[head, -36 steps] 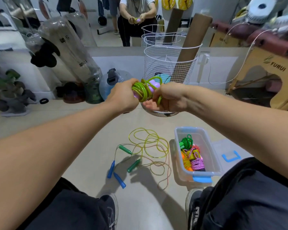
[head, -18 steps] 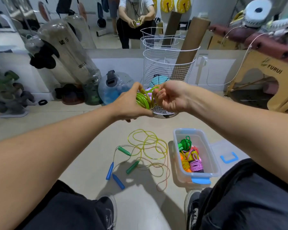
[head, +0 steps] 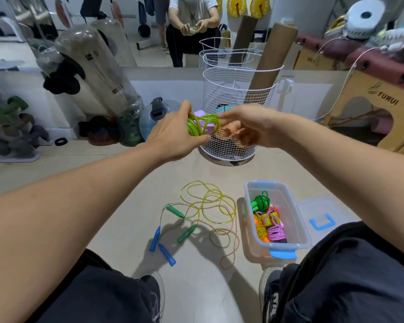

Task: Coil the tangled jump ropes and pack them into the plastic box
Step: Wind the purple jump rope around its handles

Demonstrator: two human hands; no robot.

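To your right, a wooden bench frame [head: 387, 101] reads "FURUI" beside a leaf logo. To your left, a clear plastic cylinder [head: 96, 66] carries small labels, too blurred to read.

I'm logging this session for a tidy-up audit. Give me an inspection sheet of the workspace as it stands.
Surface: beige floor, shadowed near the shoes.
Job's things: green rope with purple handles, coiled, held up in both hands; two tangled ropes loose on the floor, one with green handles, one with blue; open box holding coiled green, orange and pink ropes; lid beside the box.
Clutter: wire basket with cardboard tubes; dumbbell rack; clear bags.
Grippers: left hand grips the coil; right hand pinches a loop, blurred.
Cables: white cord from a wall socket.
Surroundings: wall mirror; wooden bench.
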